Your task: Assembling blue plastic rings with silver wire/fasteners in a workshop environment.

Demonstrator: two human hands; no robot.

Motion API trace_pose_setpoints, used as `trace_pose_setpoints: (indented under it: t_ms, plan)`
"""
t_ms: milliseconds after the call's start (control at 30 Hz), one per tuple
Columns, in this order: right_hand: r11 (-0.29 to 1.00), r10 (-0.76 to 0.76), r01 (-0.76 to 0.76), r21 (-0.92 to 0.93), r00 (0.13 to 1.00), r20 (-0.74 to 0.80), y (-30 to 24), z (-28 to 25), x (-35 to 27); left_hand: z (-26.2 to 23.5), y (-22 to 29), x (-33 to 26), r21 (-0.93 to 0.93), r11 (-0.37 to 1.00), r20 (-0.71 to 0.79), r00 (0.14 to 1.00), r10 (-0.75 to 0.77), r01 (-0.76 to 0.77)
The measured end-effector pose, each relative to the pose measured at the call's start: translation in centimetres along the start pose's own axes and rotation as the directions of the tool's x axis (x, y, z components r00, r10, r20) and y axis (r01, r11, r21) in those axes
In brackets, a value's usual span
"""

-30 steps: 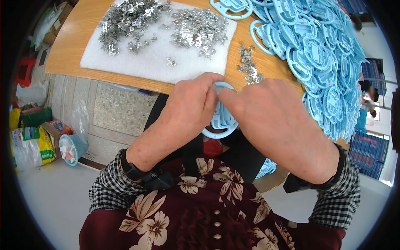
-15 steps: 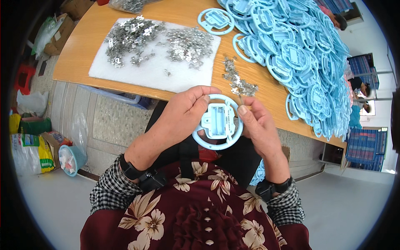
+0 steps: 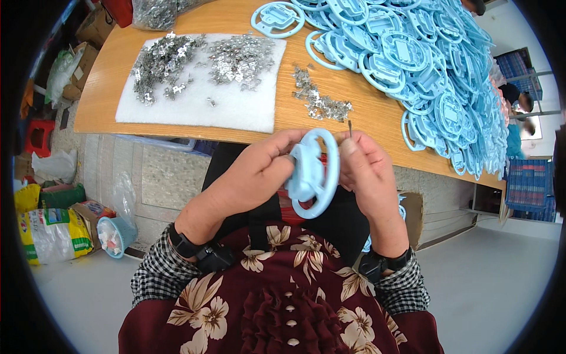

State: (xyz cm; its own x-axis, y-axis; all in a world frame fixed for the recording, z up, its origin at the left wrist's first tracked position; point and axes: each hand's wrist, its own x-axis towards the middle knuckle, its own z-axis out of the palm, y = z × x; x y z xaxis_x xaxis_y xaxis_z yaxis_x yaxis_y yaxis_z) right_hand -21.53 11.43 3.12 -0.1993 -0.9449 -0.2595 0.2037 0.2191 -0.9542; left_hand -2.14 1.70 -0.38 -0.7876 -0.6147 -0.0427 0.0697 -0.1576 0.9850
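My left hand (image 3: 250,174) grips a light blue plastic toy steering wheel (image 3: 306,176) by its left side, over my lap. The wheel is tilted nearly edge-on and slightly blurred, so the battery compartment in its centre is hidden. Between the thumb and fingers of my right hand (image 3: 372,174) is a thin dark metal tool (image 3: 350,126); its narrow tip sticks up and the rest is covered. That hand is close to the wheel's right rim. Just beyond the tool, on the table, lies a small heap of silver metal clips (image 3: 321,104).
A white foam sheet (image 3: 194,115) on the wooden table (image 3: 97,94) bears two piles of metal clips. At the right, a large heap of blue steering wheels (image 3: 413,65) covers the table. A plastic bag of metal parts (image 3: 154,13) sits at the back left. A blue bin (image 3: 124,233) stands on the floor.
The steering wheel has turned from face-up to nearly edge-on. The tool's tip now points upward beside it. The whole view has shifted a little.
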Motion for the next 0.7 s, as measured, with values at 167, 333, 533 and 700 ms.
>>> trace_pose_setpoints:
  t_ms: [167, 333, 533, 700]
  plan:
    - [0.979, -0.128, 0.134, -0.154, 0.991, 0.047, 0.7, 1.5, -0.1, 0.2, -0.6, -0.1, -0.353, 0.911, 0.097, 0.977, -0.19, 0.212]
    - [0.975, 0.021, -0.008, -0.221, 0.998, 0.057, 0.4, 2.0, 0.2, 0.8, -0.2, -0.1, -0.352, 0.906, 0.094, 0.972, -0.216, 0.235]
    - [0.982, 0.079, -0.074, -0.172, 0.997, 0.026, 0.9, 2.2, 0.7, 0.5, -0.6, -0.4, -0.366, 0.904, 0.136, 0.973, -0.184, 0.222]
    - [0.998, 0.0, 0.002, -0.069, 0.999, 0.037, 1.1, 1.8, 0.3, 0.3, -0.6, -0.5, -0.489, 0.849, 0.182, 0.975, -0.125, 0.2]
